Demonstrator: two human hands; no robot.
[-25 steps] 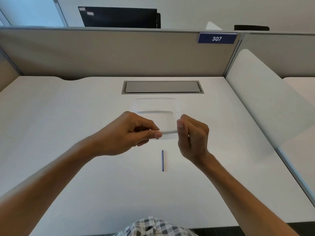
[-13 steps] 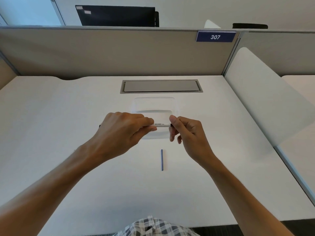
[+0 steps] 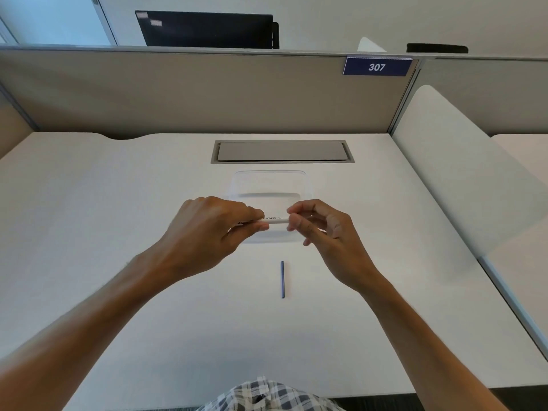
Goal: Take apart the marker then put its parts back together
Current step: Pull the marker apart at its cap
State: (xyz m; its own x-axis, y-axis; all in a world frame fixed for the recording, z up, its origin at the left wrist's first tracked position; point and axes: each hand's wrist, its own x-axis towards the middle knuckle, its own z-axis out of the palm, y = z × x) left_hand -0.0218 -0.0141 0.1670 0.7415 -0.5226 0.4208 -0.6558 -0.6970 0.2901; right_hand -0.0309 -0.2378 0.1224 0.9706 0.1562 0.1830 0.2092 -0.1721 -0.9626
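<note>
On a white desk (image 3: 148, 292) with a clear tray (image 3: 269, 180), the marker (image 3: 274, 220) lay level above it, its left end clamped in the left hand (image 3: 207, 232), its right end pinched by the right hand (image 3: 323, 232) fingertips (image 3: 293, 225). A blue rod (image 3: 282, 279) lay nearer the person, apart.

A white desk (image 3: 118, 203) sits inside beige partitions (image 3: 207, 93) bearing a blue sign (image 3: 377, 67) reading 307. A dark monitor (image 3: 207, 29) stands beyond, against pale walls (image 3: 326, 19).
</note>
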